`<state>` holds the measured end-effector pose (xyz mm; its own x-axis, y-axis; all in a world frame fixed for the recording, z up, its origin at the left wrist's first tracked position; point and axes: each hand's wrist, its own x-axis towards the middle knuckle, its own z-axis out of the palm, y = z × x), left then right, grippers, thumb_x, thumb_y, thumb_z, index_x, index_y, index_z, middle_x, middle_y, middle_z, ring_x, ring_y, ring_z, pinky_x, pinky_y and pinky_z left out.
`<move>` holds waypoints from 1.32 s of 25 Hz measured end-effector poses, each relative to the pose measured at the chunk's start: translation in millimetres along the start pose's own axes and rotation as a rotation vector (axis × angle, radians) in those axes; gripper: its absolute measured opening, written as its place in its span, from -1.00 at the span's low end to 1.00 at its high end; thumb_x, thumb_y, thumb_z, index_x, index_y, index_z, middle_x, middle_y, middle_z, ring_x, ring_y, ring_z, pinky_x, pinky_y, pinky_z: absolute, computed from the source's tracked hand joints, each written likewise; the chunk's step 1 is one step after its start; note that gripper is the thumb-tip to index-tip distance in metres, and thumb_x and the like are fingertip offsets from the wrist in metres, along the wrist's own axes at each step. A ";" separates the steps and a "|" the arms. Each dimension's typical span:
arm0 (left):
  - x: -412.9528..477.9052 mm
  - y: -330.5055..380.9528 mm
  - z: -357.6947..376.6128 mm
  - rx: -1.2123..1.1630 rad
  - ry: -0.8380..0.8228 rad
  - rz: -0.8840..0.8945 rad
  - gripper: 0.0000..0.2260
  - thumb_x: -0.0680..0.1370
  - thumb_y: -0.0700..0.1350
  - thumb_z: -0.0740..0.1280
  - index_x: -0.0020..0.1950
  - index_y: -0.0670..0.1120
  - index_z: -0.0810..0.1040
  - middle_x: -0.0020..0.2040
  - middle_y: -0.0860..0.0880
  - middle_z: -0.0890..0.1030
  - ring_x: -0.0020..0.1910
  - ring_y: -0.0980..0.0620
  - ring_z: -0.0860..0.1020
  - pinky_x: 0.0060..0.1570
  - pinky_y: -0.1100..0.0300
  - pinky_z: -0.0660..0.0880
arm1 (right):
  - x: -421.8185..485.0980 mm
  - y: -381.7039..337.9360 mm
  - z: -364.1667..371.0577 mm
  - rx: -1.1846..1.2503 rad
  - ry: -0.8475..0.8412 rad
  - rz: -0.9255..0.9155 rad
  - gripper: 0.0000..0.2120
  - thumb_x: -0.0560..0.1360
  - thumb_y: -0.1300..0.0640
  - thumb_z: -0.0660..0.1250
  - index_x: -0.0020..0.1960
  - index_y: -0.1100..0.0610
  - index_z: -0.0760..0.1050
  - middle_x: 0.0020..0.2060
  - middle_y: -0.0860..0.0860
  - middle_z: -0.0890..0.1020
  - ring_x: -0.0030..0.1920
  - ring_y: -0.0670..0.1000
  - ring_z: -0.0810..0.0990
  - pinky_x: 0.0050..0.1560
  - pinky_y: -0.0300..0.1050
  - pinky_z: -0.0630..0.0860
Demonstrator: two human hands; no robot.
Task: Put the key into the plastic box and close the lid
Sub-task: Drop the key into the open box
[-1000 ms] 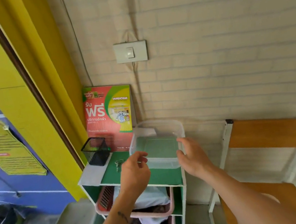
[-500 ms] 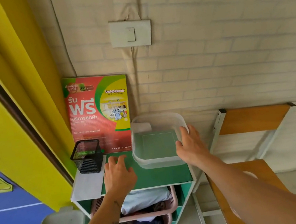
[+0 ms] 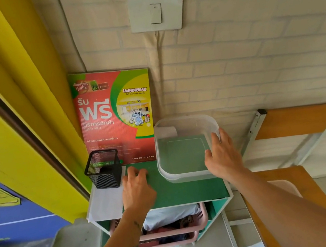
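The clear plastic box (image 3: 186, 175) stands open on the right of the green shelf top (image 3: 181, 193); nothing lies in it. My right hand (image 3: 222, 156) grips its right rim, thumb inside, fingers outside. My left hand (image 3: 138, 190) rests palm down on the green top left of the box, fingertips bent onto the surface beside the black mesh cup (image 3: 103, 170). The key is hidden under this hand, and I cannot tell whether the fingers hold it. No lid is on the box.
A red and green poster (image 3: 114, 113) leans on the brick wall behind the shelf. A white sheet (image 3: 106, 203) lies under the mesh cup. Pink baskets (image 3: 174, 231) fill the shelf below. A wooden chair (image 3: 297, 122) stands at the right, a yellow door frame (image 3: 20, 123) at the left.
My left hand moved left over the spot where the key lay, covering it. My right hand stayed on the box's right rim. The camera came closer and tilted down.
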<state>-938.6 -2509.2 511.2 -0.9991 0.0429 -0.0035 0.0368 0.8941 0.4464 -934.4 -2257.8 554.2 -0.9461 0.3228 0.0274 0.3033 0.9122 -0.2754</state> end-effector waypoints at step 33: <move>62.4 126.6 -30.5 -0.380 -0.225 0.116 -0.73 0.50 -0.22 0.23 0.14 -0.05 0.60 -0.02 -0.02 0.65 -0.17 0.02 0.60 -0.16 0.21 0.50 | -6.0 0.4 -3.4 0.040 -0.029 -0.003 -0.35 0.59 -0.05 0.10 0.57 0.15 -0.03 0.59 0.12 -0.09 0.57 0.14 -0.06 0.52 0.02 0.12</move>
<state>-996.9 -2406.9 594.8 -0.9576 0.2667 -0.1094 0.0959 0.6527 0.7515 -928.2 -2258.5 557.2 -0.9501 0.3119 0.0005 0.2961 0.9024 -0.3131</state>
